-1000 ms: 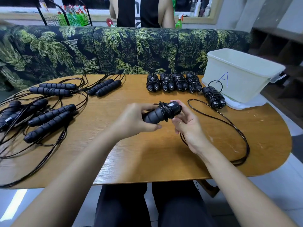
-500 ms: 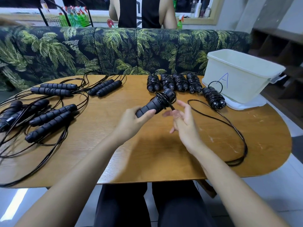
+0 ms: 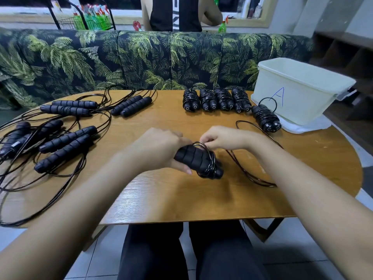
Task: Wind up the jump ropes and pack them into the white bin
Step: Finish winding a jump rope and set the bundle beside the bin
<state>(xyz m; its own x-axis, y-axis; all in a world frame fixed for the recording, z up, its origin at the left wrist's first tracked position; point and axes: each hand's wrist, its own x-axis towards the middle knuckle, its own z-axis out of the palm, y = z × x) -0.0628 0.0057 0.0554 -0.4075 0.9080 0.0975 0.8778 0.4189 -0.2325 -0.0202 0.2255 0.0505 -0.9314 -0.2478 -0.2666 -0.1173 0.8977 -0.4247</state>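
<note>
My left hand [image 3: 159, 150] grips a pair of black jump-rope handles [image 3: 196, 159] held together just above the table's middle. A few turns of thin black cord circle their right end. My right hand [image 3: 224, 138] pinches that cord [image 3: 248, 174] right above the handles; the slack loops away to the right across the wooden table [image 3: 181, 199]. Several wound ropes [image 3: 216, 99] lie in a row at the back, and one more wound rope [image 3: 265, 118] rests beside the white bin [image 3: 298, 93] marked A at the right.
Several unwound ropes [image 3: 60, 142] with tangled cords sprawl over the table's left half, some cord hanging past the front edge. A leaf-patterned sofa [image 3: 141, 59] backs the table. A person [image 3: 175, 13] stands behind it. The bin stands on a white lid [image 3: 308, 126].
The handles came down from a raised, tilted position toward the table. My right hand, open half a second ago, has swung over the handles and now pinches the cord.
</note>
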